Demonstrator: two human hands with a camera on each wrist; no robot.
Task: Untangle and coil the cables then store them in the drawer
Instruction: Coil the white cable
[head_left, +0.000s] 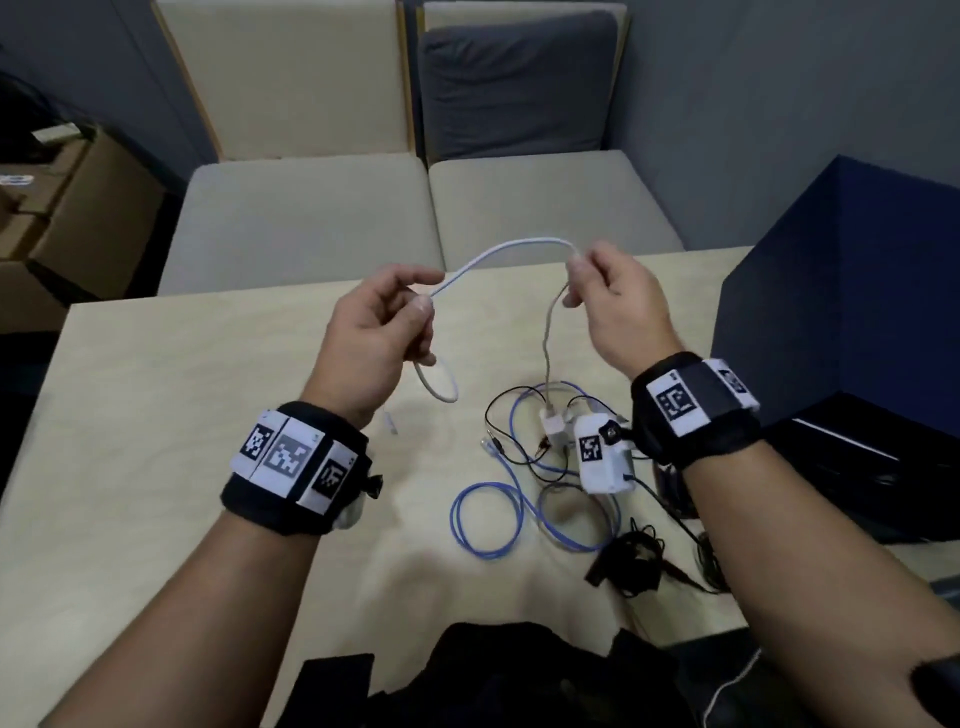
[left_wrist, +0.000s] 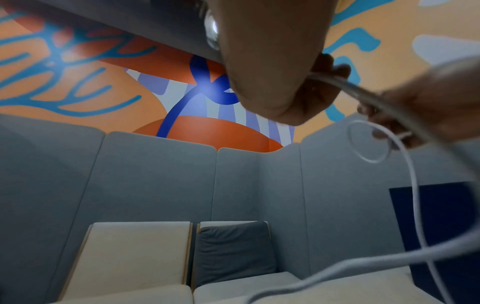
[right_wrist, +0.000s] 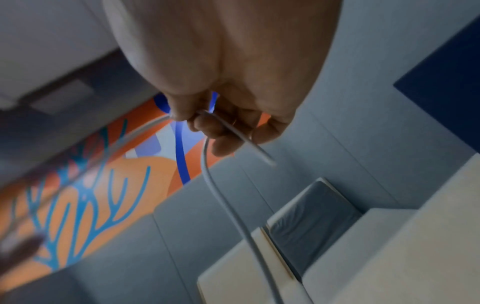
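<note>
Head view, from near to far: a black bag (head_left: 519, 675) lies at the near edge of the counter (head_left: 182, 389). Both arms reach out over it, each with a black wrist band that has black and white square tags.

Past the bands, a pile of cables lies on the counter on the right side. A blue cable (head_left: 488, 519) makes loops there. A thin black cable (head_left: 511, 415) winds through it, and a black bundle (head_left: 631, 564) lies at the near end. A small white plug (head_left: 551, 423) sits in the pile.

The white cable (head_left: 498, 252) goes up from that plug to the right hand (head_left: 618, 306). The right hand's fingers (right_wrist: 207, 127) pinch it. From there the cable bends in an arch over to the left hand (head_left: 374, 332). The left hand's fingers (head_left: 423, 306) are curled and pinch it too. A small loop hangs under the left hand, just above the counter. Both hands are up in the air, near each other.

To the right stands a dark blue box (head_left: 841, 312).

Farther back is a sofa (head_left: 311, 208) with 2 pale seats and a grey cushion (head_left: 514, 83). At far left are brown boxes (head_left: 67, 208).
</note>
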